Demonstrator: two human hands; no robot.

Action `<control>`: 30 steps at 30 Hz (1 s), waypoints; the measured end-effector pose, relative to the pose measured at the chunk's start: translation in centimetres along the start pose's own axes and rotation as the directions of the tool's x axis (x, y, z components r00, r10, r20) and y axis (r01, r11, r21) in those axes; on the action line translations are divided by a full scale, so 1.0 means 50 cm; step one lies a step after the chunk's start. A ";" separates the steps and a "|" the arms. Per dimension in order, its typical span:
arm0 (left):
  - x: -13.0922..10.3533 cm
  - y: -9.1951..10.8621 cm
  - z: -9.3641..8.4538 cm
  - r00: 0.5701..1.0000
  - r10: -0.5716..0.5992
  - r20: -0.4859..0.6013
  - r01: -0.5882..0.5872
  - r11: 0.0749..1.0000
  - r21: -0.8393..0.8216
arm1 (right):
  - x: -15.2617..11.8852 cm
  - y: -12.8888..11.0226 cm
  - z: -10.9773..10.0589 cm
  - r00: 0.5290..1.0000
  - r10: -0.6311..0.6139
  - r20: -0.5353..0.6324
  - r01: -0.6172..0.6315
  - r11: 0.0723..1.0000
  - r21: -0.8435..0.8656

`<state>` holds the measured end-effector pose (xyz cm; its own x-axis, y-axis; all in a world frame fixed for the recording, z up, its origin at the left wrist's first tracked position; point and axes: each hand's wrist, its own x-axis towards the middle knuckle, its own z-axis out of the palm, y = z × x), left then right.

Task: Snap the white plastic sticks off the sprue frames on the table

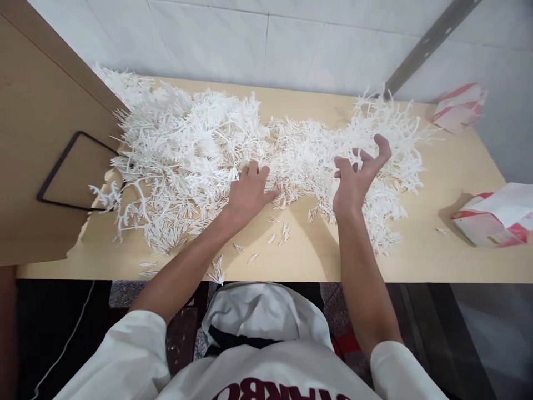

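White plastic sprigs with thin branching tips lie in a large heap (179, 133) at the left of the table. A lower pile (306, 141) of small sprigs spreads across the middle. My left hand (249, 194) rests palm down at the heap's near right edge, thumb stretched out and fingertips among the sprigs. Over the right part of the pile hovers my right hand (356, 175), its fingers bent and apart, with nothing visible in them. Beyond it are longer branched white sprigs (385, 119). Several loose sprigs (285, 233) lie between my forearms.
A cardboard box (45, 139) with a black wire frame (58, 166) stands on the left. Two red-and-white paper packs (495, 216) (460, 108) sit at the right. A tiled wall (233, 39) and a metal upright (431, 44) bound the table (291, 264) behind.
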<state>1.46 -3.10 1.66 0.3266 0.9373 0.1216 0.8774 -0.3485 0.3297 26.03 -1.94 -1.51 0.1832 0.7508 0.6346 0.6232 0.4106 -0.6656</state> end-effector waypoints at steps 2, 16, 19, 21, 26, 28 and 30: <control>0.000 -0.004 -0.003 1.000 0.012 0.015 -0.012 1.000 -0.022 | 0.010 -0.033 -0.023 0.996 0.088 -0.018 -0.087 0.995 0.041; 0.037 -0.028 -0.019 0.986 -0.011 -0.166 -0.130 0.572 -0.810 | -0.007 -0.199 0.054 0.863 -0.275 0.423 0.315 0.949 -0.027; 0.033 -0.020 -0.001 0.972 -0.001 -0.235 -0.185 0.613 -0.768 | -0.015 -0.164 0.087 0.832 -0.316 0.455 0.362 0.932 -0.014; 0.033 -0.020 0.006 0.972 0.026 -0.235 -0.200 0.626 -0.754 | -0.018 -0.149 0.092 0.870 -0.316 0.378 0.363 0.930 -0.058; 0.034 -0.031 -0.001 0.975 0.095 -0.201 -0.216 0.617 -0.757 | -0.030 -0.143 0.090 0.960 -0.172 0.222 0.171 0.985 0.025; 0.035 -0.035 0.000 0.975 0.082 -0.204 -0.206 0.663 -0.720 | -0.034 -0.143 0.087 0.991 -0.038 0.130 0.021 0.992 0.127; 0.039 -0.040 0.010 0.977 0.083 -0.197 -0.194 0.726 -0.660 | -0.035 -0.141 0.083 0.994 0.081 0.069 -0.095 0.969 0.226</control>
<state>0.53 -0.59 0.80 0.3226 0.8870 0.3304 0.3413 -0.4345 0.8335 18.16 -3.99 0.46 0.1805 0.8154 0.5501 0.4150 0.4439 -0.7942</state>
